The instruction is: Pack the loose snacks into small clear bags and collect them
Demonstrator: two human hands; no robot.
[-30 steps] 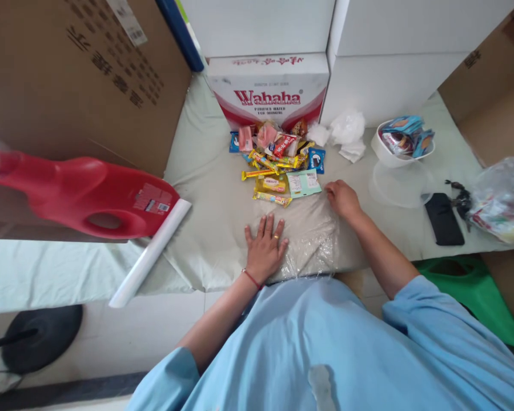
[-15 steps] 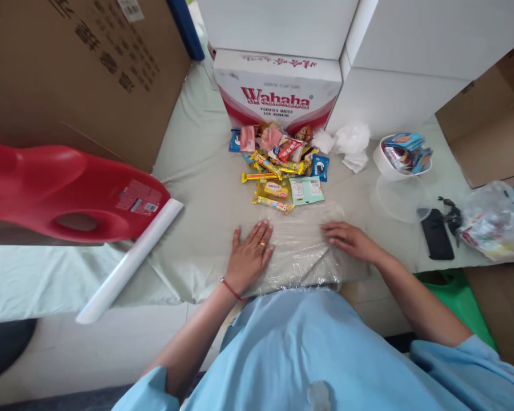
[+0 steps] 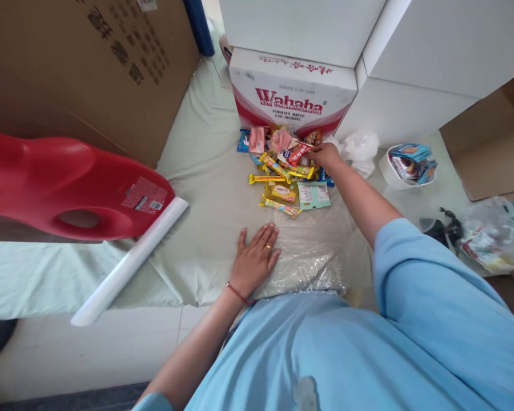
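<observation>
My left hand point(image 3: 255, 260) lies flat and open on a sheet of clear plastic film point(image 3: 310, 251) spread at the table's near edge. My right hand point(image 3: 324, 154) is stretched forward into a pile of small snack packets point(image 3: 282, 168) in front of a Wahaha water carton point(image 3: 293, 97). Its fingers curl over a red packet point(image 3: 297, 150); whether they grip it I cannot make out. A pale green packet point(image 3: 314, 195) and yellow bars lie at the pile's near side.
A red jug point(image 3: 68, 185) and a white roll point(image 3: 131, 261) lie at the left beside a big brown carton point(image 3: 89, 63). White boxes point(image 3: 411, 68) stand behind. At the right are crumpled tissue point(image 3: 360, 148), a white bowl of packets point(image 3: 406, 165) and a plastic bag point(image 3: 492, 234).
My right hand left the plastic film and reached forward to the snack pile. My left hand stayed flat on the film. The view shifted a little to the left.
</observation>
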